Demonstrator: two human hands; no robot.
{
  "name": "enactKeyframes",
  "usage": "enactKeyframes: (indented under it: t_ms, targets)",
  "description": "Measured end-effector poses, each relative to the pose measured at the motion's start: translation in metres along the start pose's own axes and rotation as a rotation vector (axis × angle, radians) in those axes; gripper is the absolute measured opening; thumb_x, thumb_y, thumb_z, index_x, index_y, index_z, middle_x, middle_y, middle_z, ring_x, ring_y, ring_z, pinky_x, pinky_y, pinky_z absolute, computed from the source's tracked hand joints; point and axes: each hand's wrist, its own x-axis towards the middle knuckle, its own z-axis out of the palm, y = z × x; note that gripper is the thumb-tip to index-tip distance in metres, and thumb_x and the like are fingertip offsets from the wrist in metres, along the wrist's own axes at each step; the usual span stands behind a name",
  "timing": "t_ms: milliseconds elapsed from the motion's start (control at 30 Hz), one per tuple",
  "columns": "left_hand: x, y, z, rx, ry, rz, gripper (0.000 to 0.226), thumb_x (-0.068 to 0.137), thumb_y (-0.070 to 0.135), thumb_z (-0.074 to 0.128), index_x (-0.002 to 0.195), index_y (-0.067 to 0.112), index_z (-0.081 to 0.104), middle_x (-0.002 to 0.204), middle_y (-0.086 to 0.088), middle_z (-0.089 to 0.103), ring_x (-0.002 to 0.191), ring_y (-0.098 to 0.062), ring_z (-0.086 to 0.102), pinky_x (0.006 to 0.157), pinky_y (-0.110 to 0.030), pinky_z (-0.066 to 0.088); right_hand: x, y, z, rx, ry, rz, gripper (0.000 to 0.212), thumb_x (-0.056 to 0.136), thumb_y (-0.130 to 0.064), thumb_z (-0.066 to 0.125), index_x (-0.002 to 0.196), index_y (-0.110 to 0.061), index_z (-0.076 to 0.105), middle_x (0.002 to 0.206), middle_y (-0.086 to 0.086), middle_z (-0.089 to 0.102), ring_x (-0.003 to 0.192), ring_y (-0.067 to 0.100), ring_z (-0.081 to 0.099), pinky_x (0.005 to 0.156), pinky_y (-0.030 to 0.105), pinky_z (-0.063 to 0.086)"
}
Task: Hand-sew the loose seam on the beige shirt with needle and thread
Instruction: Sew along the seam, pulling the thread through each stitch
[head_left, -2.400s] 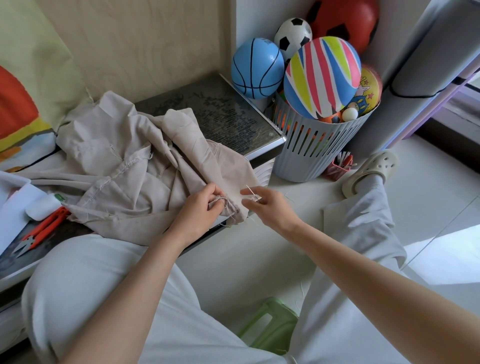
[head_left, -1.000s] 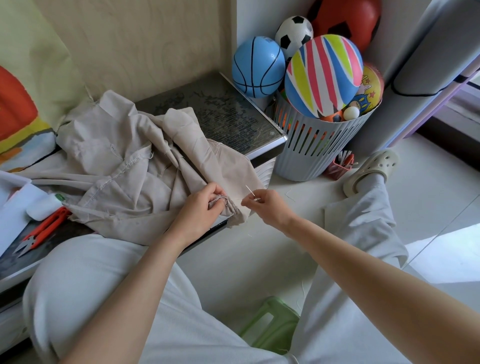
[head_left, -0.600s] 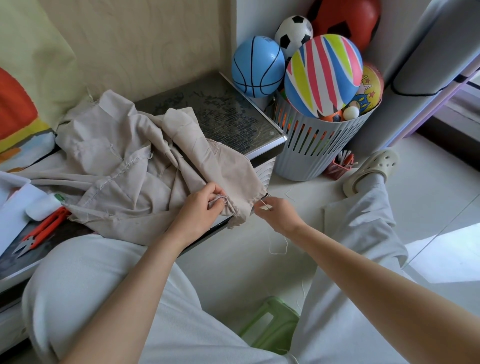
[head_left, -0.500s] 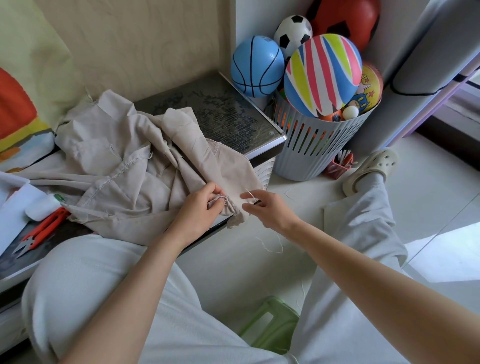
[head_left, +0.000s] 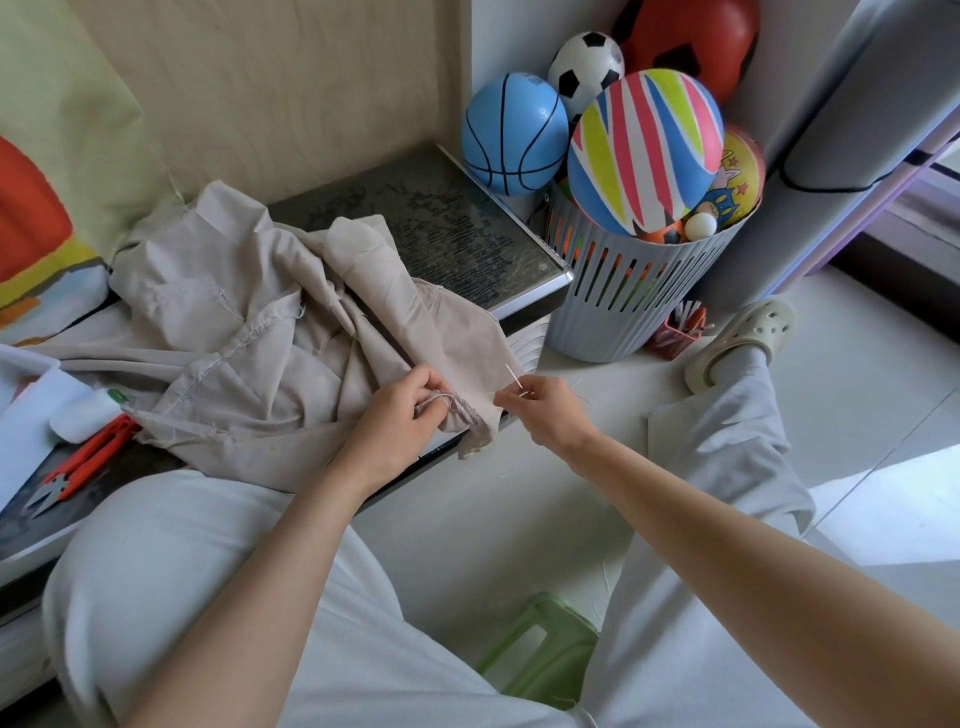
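Note:
The beige shirt (head_left: 249, 353) lies crumpled across a low dark table (head_left: 447, 228), one corner hanging over the front edge. My left hand (head_left: 402, 415) pinches the folded seam of that corner between thumb and fingers. Just right of it, my right hand (head_left: 545, 410) grips a thin silver needle (head_left: 514, 376) that points up and to the left, its tip close to the cloth edge. The thread is too fine to follow.
Orange thread snips (head_left: 78, 467) and a white spool (head_left: 83, 415) lie on the table's left end. A grey slotted basket (head_left: 623, 306) full of balls stands to the right. A green stool (head_left: 540, 649) sits between my legs on the pale floor.
My right hand dipped to the right with a loop of thread hanging below it, then came back up beside the seam, needle raised. My left hand kept its pinch on the seam.

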Motion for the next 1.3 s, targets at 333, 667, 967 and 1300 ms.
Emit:
enactKeyframes:
  t_ms: [333, 667, 967, 1300]
  targets:
    - [0.000, 0.001, 0.001, 0.000, -0.003, -0.018, 0.008, 0.093, 0.008, 0.053, 0.087, 0.011, 0.056, 0.084, -0.015, 0.069, 0.079, -0.032, 0.059, 0.066, -0.025, 0.041, 0.007, 0.014, -0.001, -0.103, 0.076, 0.127, 0.017, 0.085, -0.007, 0.050, 0.068, -0.010, 0.049, 0.056, 0.000, 0.040, 0.049, 0.013, 0.033, 0.037, 0.015, 0.028]
    - [-0.002, 0.005, 0.000, 0.011, 0.002, 0.003, 0.010, 0.093, 0.008, 0.053, 0.085, 0.014, 0.053, 0.073, -0.007, 0.065, 0.059, -0.007, 0.048, 0.058, -0.014, 0.036, -0.015, -0.005, 0.010, 0.029, 0.025, -0.123, 0.021, 0.099, -0.032, 0.041, 0.103, -0.016, 0.055, 0.083, -0.007, 0.055, 0.068, 0.004, 0.048, 0.056, 0.013, 0.036]
    - [-0.002, 0.004, -0.001, -0.033, -0.003, 0.021, 0.021, 0.093, 0.008, 0.053, 0.078, 0.022, 0.048, 0.064, 0.001, 0.059, 0.054, -0.005, 0.044, 0.055, -0.016, 0.034, -0.019, -0.010, 0.032, 0.047, -0.127, -0.138, 0.021, 0.094, -0.037, 0.050, 0.094, -0.016, 0.053, 0.091, 0.006, 0.072, 0.081, 0.026, 0.068, 0.078, 0.039, 0.055]
    - [-0.001, 0.003, -0.005, 0.056, 0.026, 0.049, 0.010, 0.088, 0.004, 0.061, 0.083, 0.013, 0.062, 0.066, 0.013, 0.052, 0.056, 0.010, 0.048, 0.058, -0.007, 0.037, -0.018, -0.007, 0.019, -0.076, -0.079, -0.223, 0.015, 0.097, -0.016, 0.047, 0.085, -0.012, 0.056, 0.057, -0.002, 0.056, 0.042, -0.003, 0.044, 0.046, 0.013, 0.030]
